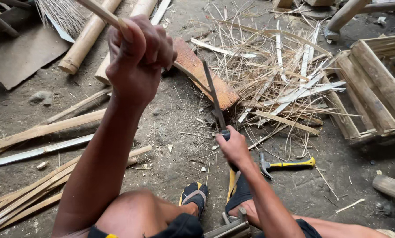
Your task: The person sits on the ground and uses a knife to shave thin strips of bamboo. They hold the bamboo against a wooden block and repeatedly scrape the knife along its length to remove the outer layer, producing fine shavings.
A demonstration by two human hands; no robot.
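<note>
Observed from above, seated worker, knees and sandalled feet [196, 196] at the lower edge of view, directly beneath both forearms. Right hand [233, 147], low and nearest the feet, is clenched around the dark handle of a long narrow blade [214, 94]; the blade rises from the fist and leans slightly away, its tip up beside the wooden block. Left hand [138, 61] is raised higher and further out, fist wrapped tight around a thin bamboo strip [101, 14]; the strip runs from the upper left through the fist and continues down right toward the blade, appearing to meet it near the upper part; the exact contact point cannot be told. Just right of the right hand, on the dirt floor [171, 128], lies a claw hammer [285, 165] with a yellow handle, head toward the hand, not touched. Left of the left forearm, several split bamboo slats [43, 130] lie roughly parallel on the ground. Behind the blade, a reddish-brown wooden block [206, 77] lies diagonally. Beyond and right of it, a loose heap of bamboo shavings and thin strips [281, 75]. Far right of the hands, a bamboo frame or crate [374, 88]. Beyond the left hand, round bamboo poles [85, 39] lie on the ground.
</note>
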